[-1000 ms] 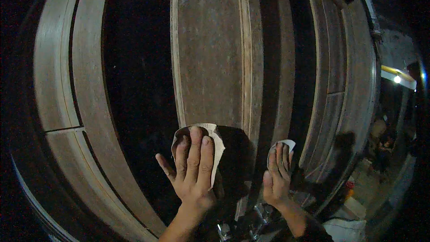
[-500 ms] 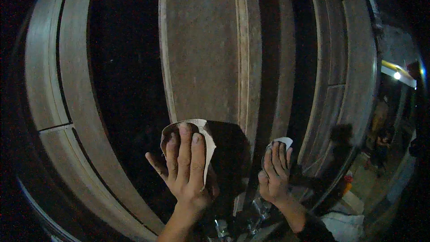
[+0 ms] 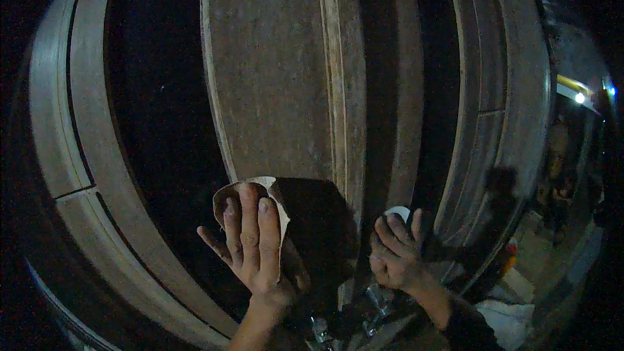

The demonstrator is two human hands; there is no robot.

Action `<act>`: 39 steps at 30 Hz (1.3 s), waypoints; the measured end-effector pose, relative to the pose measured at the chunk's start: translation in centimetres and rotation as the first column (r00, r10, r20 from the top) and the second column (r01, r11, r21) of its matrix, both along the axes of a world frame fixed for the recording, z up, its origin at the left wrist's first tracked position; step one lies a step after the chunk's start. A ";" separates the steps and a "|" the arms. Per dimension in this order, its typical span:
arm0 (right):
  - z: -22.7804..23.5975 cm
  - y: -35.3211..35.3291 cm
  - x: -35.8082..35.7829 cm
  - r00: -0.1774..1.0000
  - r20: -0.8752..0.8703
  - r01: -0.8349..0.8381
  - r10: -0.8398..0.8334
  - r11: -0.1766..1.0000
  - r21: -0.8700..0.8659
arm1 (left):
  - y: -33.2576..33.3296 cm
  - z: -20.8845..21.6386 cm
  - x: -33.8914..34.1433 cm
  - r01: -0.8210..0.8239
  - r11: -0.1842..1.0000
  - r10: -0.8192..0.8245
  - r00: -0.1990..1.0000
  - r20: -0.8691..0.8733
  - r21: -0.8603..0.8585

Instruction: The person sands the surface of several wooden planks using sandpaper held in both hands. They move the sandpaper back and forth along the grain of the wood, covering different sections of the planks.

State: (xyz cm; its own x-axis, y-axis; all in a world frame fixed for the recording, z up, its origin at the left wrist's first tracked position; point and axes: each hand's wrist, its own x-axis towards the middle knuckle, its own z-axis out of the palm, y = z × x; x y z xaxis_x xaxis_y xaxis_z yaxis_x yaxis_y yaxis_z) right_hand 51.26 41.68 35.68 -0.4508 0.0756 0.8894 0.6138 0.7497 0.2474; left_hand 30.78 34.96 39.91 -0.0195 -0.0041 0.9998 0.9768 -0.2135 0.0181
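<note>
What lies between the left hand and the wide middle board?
The head view shows a sheet with a pale edge under the left hand, over the board's left edge; whether they touch is unclear.

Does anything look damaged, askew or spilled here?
One thing: the sandpaper sheet under the left hand has an uneven, torn-looking pale edge on its right side, not a clean cut. No spill shows, though deep shadow hides much.
</note>
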 end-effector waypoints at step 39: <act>-9.8 4.7 4.9 1.000 -0.001 0.013 -0.013 0.983 0.185 | -4.3 -13.3 -5.4 -0.283 0.889 0.061 0.853 -0.519 -0.360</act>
